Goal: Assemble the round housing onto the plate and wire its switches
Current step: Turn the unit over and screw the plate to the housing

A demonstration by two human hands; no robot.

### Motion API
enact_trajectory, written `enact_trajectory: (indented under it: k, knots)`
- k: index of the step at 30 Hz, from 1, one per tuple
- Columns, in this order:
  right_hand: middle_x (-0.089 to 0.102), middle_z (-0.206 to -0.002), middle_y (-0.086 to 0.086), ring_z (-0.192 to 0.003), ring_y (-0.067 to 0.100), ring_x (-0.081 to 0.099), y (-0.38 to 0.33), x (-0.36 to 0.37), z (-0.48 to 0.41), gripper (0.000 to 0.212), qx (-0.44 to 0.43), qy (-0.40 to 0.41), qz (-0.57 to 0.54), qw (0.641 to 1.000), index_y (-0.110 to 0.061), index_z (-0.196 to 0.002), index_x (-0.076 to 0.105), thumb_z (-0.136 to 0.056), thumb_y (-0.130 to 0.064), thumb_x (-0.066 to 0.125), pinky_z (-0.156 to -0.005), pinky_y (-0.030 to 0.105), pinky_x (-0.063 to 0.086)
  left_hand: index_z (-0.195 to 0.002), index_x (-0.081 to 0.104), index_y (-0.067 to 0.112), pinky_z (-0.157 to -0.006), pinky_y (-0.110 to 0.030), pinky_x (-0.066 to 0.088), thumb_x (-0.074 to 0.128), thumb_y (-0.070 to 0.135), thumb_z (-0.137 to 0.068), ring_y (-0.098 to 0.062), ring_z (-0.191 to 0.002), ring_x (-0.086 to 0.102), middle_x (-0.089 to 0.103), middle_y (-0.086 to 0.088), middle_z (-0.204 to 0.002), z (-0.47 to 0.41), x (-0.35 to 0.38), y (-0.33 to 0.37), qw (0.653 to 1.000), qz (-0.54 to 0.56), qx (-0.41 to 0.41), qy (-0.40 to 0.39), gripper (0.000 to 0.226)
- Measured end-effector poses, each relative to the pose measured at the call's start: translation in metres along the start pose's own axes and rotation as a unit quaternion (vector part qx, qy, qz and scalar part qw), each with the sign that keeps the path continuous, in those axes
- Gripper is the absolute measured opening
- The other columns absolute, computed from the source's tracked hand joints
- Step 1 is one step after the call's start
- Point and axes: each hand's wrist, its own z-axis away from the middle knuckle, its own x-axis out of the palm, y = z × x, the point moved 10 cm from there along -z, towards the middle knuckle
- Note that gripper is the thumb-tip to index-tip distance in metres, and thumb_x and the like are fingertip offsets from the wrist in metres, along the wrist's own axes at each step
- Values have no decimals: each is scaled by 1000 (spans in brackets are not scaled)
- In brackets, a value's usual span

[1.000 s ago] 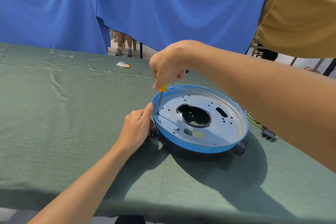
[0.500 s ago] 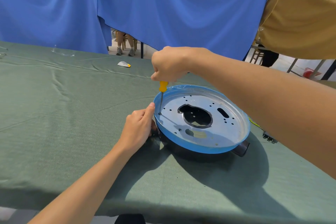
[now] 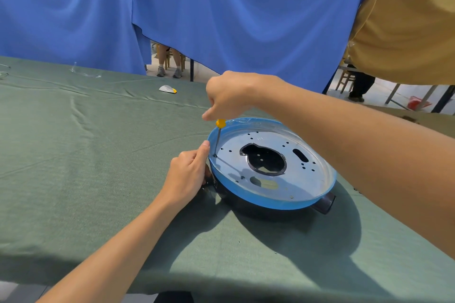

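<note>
A round metal plate (image 3: 302, 179) with a blue film rim lies on top of a dark round housing (image 3: 246, 204) on the green cloth. A thin screwdriver (image 3: 218, 139) with a yellow handle stands upright, its tip in a hole near the plate's left edge. My right hand (image 3: 231, 96) grips the handle from above. My left hand (image 3: 188, 177) holds the left side of the housing, thumb against the blue rim beside the screwdriver tip. A dark knob (image 3: 325, 203) sticks out at the housing's right front.
A small white and yellow object (image 3: 167, 89) lies on the green tablecloth (image 3: 86, 155) toward the back. Clear plastic scraps (image 3: 83, 72) lie at the far left. Blue curtains hang behind the table; a person in a mustard shirt (image 3: 408, 19) stands at the right.
My right hand has turned on the screwdriver handle and sits a little higher, showing more of the yellow handle. The left hand and housing stay in place.
</note>
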Motion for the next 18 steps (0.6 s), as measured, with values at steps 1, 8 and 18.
enact_trajectory:
  k: [1,8,18]
  knots:
    - [54,-62,-1,-51,17,51,-1,1,1,29,-3,-18,-5,1000,-14,-74,53,-91,-37,58,-45,21,36,-57,53,-5,-46,-22,36,40,47,-103,-8,-42,48,55,2,-43,0,0,-1,1000,-5,-1,2,71]
    - [65,-54,2,-48,13,65,-9,-12,5,13,-37,29,-19,999,-6,-78,66,-86,-17,66,-58,29,59,-60,55,-10,-47,-25,37,39,49,-103,-11,-45,49,59,-14,-51,0,-1,-2,1000,-14,-1,3,75]
    - [61,-73,-1,-44,5,57,6,5,12,21,-7,-42,-128,991,-15,-104,59,-89,-29,62,-36,13,39,-59,55,-8,-45,-22,35,40,50,-103,-8,-43,48,54,0,-44,0,-1,-1,1000,-12,-4,8,74]
